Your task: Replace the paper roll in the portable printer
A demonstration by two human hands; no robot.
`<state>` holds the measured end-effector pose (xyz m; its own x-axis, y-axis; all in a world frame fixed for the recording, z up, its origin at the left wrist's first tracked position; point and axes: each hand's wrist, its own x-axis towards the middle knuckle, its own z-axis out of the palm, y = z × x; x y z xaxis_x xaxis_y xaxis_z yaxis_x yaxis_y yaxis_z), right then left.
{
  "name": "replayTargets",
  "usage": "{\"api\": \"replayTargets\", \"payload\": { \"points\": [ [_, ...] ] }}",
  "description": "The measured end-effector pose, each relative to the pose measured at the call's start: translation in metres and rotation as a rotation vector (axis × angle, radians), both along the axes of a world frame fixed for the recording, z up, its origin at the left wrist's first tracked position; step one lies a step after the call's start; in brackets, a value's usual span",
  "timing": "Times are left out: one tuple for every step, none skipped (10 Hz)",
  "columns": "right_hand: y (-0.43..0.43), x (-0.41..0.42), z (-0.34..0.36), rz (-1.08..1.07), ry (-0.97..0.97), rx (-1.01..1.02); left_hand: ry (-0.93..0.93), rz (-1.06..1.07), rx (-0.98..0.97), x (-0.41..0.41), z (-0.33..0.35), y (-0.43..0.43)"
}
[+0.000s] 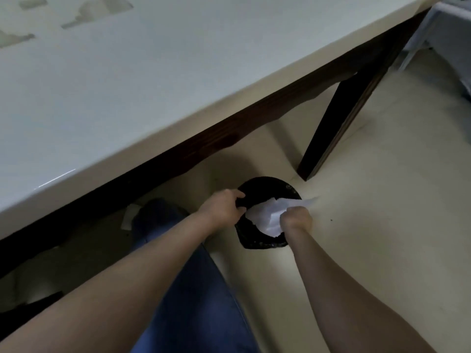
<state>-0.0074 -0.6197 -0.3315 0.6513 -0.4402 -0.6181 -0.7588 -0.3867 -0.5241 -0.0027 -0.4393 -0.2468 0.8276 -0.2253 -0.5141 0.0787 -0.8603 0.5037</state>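
A small black bin [265, 212], lined with a dark bag, stood on the pale floor [382, 200] just in front of the desk's [127, 85] near edge and close beside its dark wooden leg [339, 128]. The left hand [221, 208] was closed on the bin's left rim, the fingers curled over the edge of the liner — most likely so that the bin was steadied and its mouth kept spread while waste went in. The right hand [295, 217] was clenched around a crumpled bundle of white paper [270, 212], which was held over the opening, one loose corner sticking out past the rim on the side of the desk leg. The paper was probably being pushed down into the bin, gripped in a fist so that the loose sheet stayed bunched.

By its look the paper was taken to be spent printer paper or wrapping, though that could not be confirmed. Neither the portable printer nor any paper roll was visible in this view; the stretch of desk top shown was bare and glossy, so the task's main things were presumably further along the desk, out of frame. A knee in blue trousers [178, 250] was seen below the desk edge, and a small white scrap [128, 216] lay on the floor beneath it. The disposal step was judged to be under way — not the fitting of the roll itself.
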Motion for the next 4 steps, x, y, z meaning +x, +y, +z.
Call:
{"api": "replayTargets", "payload": {
  "points": [
    [0.007, 0.007, -0.017, 0.007, 0.013, 0.164, 0.018, 0.018, 0.009, 0.007, -0.015, 0.002],
    [0.016, 0.006, -0.023, 0.036, 0.026, 0.252, 0.036, 0.031, 0.005, 0.01, -0.022, 0.004],
    [0.019, 0.004, -0.027, 0.102, 0.052, 0.177, 0.03, 0.033, -0.012, 0.01, -0.022, 0.006],
    [0.018, 0.002, -0.027, -0.006, -0.012, 0.151, -0.02, 0.045, -0.026, 0.003, -0.017, 0.01]
  ]
}}
